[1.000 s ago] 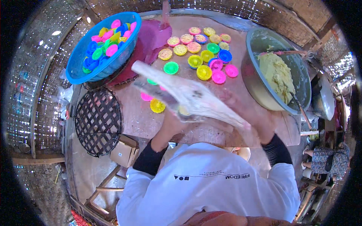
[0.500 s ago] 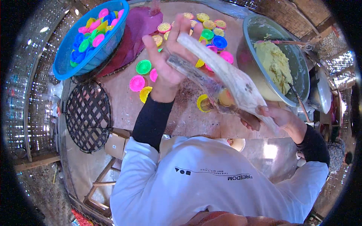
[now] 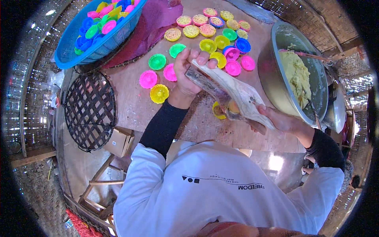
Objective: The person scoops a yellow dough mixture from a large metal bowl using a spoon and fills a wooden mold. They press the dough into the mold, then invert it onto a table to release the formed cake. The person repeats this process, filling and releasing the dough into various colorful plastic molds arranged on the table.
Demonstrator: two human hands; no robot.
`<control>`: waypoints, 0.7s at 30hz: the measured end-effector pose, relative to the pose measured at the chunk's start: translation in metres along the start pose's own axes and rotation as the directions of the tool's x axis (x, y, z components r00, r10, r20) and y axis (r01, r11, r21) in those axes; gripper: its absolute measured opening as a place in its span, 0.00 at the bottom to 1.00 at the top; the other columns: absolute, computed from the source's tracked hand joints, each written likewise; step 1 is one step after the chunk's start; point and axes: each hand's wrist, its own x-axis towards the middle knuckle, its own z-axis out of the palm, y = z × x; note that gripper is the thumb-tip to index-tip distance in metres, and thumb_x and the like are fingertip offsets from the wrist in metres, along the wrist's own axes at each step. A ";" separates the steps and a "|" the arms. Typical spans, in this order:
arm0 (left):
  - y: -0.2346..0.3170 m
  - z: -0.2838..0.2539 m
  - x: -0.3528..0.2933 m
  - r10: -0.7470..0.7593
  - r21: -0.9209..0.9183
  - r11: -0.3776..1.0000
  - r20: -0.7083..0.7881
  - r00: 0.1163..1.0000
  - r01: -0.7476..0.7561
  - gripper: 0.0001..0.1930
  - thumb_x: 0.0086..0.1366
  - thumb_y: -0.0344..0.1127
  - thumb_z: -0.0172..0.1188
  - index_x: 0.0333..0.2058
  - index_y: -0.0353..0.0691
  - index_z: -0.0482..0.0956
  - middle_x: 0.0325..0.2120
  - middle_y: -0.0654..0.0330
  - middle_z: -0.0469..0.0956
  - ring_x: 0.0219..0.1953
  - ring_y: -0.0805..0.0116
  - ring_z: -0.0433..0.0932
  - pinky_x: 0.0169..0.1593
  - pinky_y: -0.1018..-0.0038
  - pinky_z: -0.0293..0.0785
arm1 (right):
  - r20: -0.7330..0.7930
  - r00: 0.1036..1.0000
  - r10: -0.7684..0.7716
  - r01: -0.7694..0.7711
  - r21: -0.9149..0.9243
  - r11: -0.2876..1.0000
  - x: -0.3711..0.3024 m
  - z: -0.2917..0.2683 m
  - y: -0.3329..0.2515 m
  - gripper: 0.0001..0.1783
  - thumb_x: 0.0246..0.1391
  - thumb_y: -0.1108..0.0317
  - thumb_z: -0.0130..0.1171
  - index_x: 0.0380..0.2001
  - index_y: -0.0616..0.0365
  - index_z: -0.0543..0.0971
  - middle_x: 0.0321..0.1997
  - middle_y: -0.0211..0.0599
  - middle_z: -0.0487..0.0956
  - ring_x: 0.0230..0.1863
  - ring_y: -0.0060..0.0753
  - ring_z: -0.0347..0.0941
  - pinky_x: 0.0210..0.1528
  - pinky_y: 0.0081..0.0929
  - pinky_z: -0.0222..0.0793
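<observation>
A wooden hand press [image 3: 241,90] with two long arms, one pale and one dark, spans the space between my hands over the table. My left hand [image 3: 188,73] is closed around the far left ends of the arms, fingers curled over the pale one. At the near right end, my right hand [image 3: 282,120] grips the press, thumb on the pale arm. A yellow cup mould [image 3: 217,112] is partly hidden beneath the tool. Beyond my hands lie empty moulds, such as a pink one [image 3: 148,79] and a green one [image 3: 157,61]. Several moulds hold pale dough strands [image 3: 191,31].
A large basin [image 3: 263,71] of yellowish dough [image 3: 294,75] stands at the right, with sticks in it. At the far left, a blue basket [image 3: 65,65] holds many coloured moulds. A dark woven rack [image 3: 90,108] sits at the wooden table's [image 3: 130,106] left edge.
My left hand has gone from spread fingers to wrapped around the press's arms. The two arms have come closer together. The view has shifted slightly.
</observation>
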 end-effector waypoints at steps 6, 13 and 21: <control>0.005 -0.002 -0.003 -0.048 -0.029 0.998 0.047 0.998 0.049 0.16 0.63 0.48 0.41 0.23 0.48 0.71 0.20 0.66 0.68 0.31 0.59 0.70 0.37 0.66 0.67 | -0.026 0.999 0.030 -0.032 -0.055 0.998 0.006 -0.002 0.008 0.38 0.52 0.32 0.36 0.35 0.62 0.72 0.27 0.33 0.73 0.27 0.22 0.71 0.26 0.20 0.65; -0.005 -0.005 -0.007 -0.015 -0.046 0.999 -0.081 0.997 0.012 0.16 0.63 0.47 0.42 0.20 0.48 0.69 0.18 0.66 0.68 0.29 0.61 0.69 0.36 0.68 0.68 | -0.051 0.993 0.102 -0.104 -0.033 0.994 -0.005 -0.001 -0.003 0.38 0.52 0.34 0.38 0.31 0.63 0.74 0.21 0.34 0.73 0.20 0.24 0.70 0.22 0.21 0.65; -0.009 -0.009 -0.001 -0.023 -0.089 0.996 -0.068 0.997 0.017 0.16 0.63 0.46 0.42 0.19 0.48 0.68 0.15 0.67 0.66 0.26 0.63 0.69 0.34 0.69 0.68 | -0.291 0.948 0.127 -0.212 -0.284 0.935 -0.014 0.004 -0.027 0.38 0.52 0.34 0.40 0.25 0.65 0.76 0.16 0.33 0.73 0.17 0.23 0.69 0.20 0.21 0.64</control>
